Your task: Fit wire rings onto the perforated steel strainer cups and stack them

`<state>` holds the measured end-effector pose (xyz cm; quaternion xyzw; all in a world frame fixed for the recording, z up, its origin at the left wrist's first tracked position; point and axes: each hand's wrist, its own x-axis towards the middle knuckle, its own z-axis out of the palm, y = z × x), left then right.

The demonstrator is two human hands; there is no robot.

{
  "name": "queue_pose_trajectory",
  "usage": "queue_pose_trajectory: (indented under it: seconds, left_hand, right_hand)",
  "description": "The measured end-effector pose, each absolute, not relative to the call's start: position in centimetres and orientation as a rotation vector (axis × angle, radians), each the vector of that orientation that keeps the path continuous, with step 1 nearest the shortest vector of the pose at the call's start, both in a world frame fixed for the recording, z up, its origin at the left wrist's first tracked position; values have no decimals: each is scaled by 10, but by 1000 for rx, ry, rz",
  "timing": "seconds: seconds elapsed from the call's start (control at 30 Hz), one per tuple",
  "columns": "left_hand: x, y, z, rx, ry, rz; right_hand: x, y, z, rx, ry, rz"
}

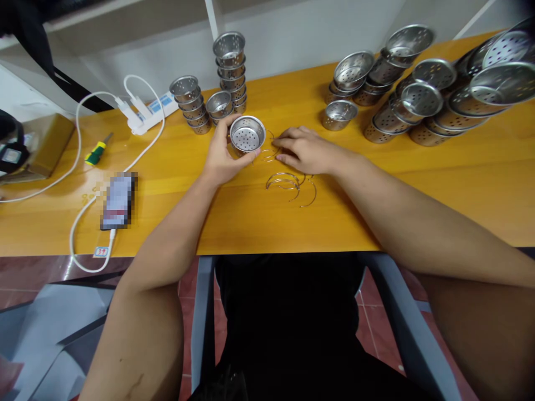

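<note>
My left hand [221,153] is closed round a small perforated metal cup [247,135], tilted so its holed bottom shows. To its right, my right hand [307,149] reaches down with bent fingers, its fingertips at a thin curved wire [272,146] on the table. Several more curved wires [283,179] lie loose just below that hand. Beyond my left hand stand a single cup [219,104], a short stack of cups [189,100] and a taller stack of cups [230,64].
Many larger perforated cups [418,103] are stacked at the right, near a lone small cup [339,114]. On the left are a power strip [154,113], a screwdriver [97,153], a phone [118,200] on a white cable [75,223], and a cardboard box [52,142].
</note>
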<state>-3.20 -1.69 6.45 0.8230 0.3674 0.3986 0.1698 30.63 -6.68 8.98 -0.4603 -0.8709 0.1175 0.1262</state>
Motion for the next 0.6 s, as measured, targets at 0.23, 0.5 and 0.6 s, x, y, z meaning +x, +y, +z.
queue_pose_trajectory:
  seconds: [0.23, 0.5, 0.6]
  left_hand:
    - [-32, -19, 67, 2331, 1046, 1130]
    - [-32, -17, 67, 2311, 1062, 1101]
    - [-31, -18, 67, 2302, 1065, 1091]
  right_hand:
    - [292, -71, 107, -1339, -2593, 387]
    - [308, -85, 126, -1242, -2648, 538]
    - [310, -90, 129, -1165, -2666, 616]
